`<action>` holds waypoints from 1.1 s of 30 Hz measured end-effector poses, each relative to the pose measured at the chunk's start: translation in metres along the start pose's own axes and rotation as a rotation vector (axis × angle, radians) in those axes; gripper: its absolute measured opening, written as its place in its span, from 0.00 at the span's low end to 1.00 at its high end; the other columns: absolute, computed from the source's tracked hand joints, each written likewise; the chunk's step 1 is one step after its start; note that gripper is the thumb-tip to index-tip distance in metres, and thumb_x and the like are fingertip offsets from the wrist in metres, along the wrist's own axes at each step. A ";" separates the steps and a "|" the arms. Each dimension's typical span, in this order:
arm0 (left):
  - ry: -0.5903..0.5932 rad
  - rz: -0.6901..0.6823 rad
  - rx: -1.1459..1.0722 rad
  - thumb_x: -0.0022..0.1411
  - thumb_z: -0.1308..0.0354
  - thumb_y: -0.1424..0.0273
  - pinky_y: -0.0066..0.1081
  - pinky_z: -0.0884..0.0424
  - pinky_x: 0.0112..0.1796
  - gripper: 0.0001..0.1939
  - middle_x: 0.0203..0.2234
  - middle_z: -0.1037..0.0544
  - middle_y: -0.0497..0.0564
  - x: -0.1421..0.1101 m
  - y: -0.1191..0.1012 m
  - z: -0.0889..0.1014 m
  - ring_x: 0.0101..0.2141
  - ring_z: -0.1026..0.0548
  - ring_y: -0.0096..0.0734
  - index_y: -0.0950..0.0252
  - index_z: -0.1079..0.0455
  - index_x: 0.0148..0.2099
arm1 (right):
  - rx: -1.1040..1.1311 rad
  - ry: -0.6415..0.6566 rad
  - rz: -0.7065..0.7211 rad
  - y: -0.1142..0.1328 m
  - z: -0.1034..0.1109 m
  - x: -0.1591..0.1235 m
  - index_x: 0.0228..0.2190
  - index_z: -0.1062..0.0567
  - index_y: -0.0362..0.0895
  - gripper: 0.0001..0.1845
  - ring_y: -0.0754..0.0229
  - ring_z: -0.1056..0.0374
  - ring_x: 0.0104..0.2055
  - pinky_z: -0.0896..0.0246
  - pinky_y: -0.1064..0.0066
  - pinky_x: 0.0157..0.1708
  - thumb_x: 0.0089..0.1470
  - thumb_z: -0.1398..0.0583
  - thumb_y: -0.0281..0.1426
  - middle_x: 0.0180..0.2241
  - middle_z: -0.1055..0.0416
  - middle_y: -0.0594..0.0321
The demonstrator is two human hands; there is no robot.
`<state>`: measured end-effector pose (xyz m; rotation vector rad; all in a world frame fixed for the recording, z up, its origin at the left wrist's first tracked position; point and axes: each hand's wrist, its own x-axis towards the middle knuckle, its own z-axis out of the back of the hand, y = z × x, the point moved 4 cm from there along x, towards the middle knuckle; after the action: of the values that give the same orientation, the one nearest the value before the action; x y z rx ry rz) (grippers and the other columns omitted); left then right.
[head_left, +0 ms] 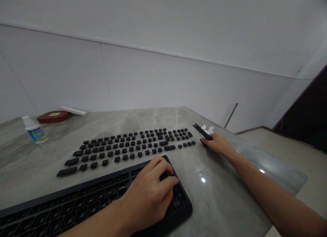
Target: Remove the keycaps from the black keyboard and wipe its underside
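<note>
A black keyboard (102, 192), its key sockets mostly bare, slants across the near part of the table. My left hand (150, 189) lies over its right end, fingers bent and thumb close to the index finger, gripping at the number-pad area; the fingertips partly hide what is under them. Away to the right, my right hand (218, 143) is closed around a slim black tool (202, 131), which points up and left above the table. Just behind it is a small white object (208, 129), partly covered. Loose black keycaps (124, 150) are laid out in rows beyond the keyboard.
A white bottle (35, 129) with a blue and yellow label stands at the far left. Behind it are a dark red box (54, 116) and a white strip (73, 110). The grey marbled table (217, 196) meets a wall at the back; its right edge drops to the floor.
</note>
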<state>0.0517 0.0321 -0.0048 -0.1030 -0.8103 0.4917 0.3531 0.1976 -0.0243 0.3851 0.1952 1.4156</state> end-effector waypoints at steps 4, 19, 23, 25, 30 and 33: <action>-0.001 -0.003 -0.005 0.64 0.49 0.84 0.40 0.27 0.40 0.12 0.38 0.29 0.58 0.001 0.000 0.001 0.41 0.33 0.41 0.72 0.26 0.43 | -0.038 -0.012 -0.010 -0.003 -0.001 0.000 0.28 0.17 0.42 0.10 0.53 0.27 0.30 0.44 0.69 0.29 0.54 0.36 0.35 0.23 0.26 0.58; 0.009 -0.002 0.003 0.64 0.48 0.84 0.41 0.26 0.40 0.11 0.37 0.29 0.58 0.002 0.000 0.000 0.42 0.33 0.42 0.71 0.26 0.42 | 0.017 -0.017 0.016 -0.001 -0.008 0.001 0.34 0.16 0.41 0.12 0.52 0.25 0.35 0.40 0.68 0.32 0.55 0.37 0.36 0.29 0.21 0.56; 0.020 0.008 0.011 0.64 0.49 0.84 0.41 0.26 0.40 0.11 0.38 0.29 0.58 0.002 0.001 -0.001 0.42 0.33 0.42 0.71 0.26 0.41 | 0.025 -0.005 0.020 0.000 -0.008 0.002 0.30 0.16 0.41 0.12 0.52 0.26 0.33 0.41 0.68 0.30 0.54 0.36 0.36 0.27 0.22 0.56; 0.023 0.015 0.012 0.64 0.49 0.84 0.41 0.26 0.40 0.11 0.38 0.29 0.58 0.002 0.001 -0.001 0.43 0.33 0.43 0.70 0.26 0.41 | 0.030 0.000 0.019 0.000 -0.009 0.001 0.29 0.16 0.41 0.12 0.52 0.26 0.33 0.41 0.68 0.30 0.55 0.36 0.37 0.26 0.22 0.56; 0.031 0.015 0.011 0.65 0.49 0.83 0.42 0.26 0.41 0.11 0.38 0.29 0.58 0.001 0.001 -0.001 0.43 0.33 0.43 0.70 0.26 0.42 | 0.051 -0.001 0.011 0.002 -0.009 0.000 0.31 0.16 0.41 0.12 0.52 0.26 0.33 0.42 0.68 0.29 0.56 0.36 0.37 0.26 0.22 0.56; 0.020 0.010 0.013 0.65 0.49 0.83 0.42 0.26 0.40 0.11 0.38 0.28 0.58 0.001 0.001 -0.001 0.42 0.33 0.43 0.71 0.26 0.42 | 0.055 -0.001 0.009 0.003 -0.010 0.000 0.30 0.17 0.41 0.13 0.51 0.25 0.33 0.42 0.68 0.30 0.56 0.36 0.37 0.26 0.22 0.56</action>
<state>0.0529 0.0334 -0.0047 -0.0999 -0.7870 0.5047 0.3473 0.1987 -0.0322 0.4331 0.2323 1.4207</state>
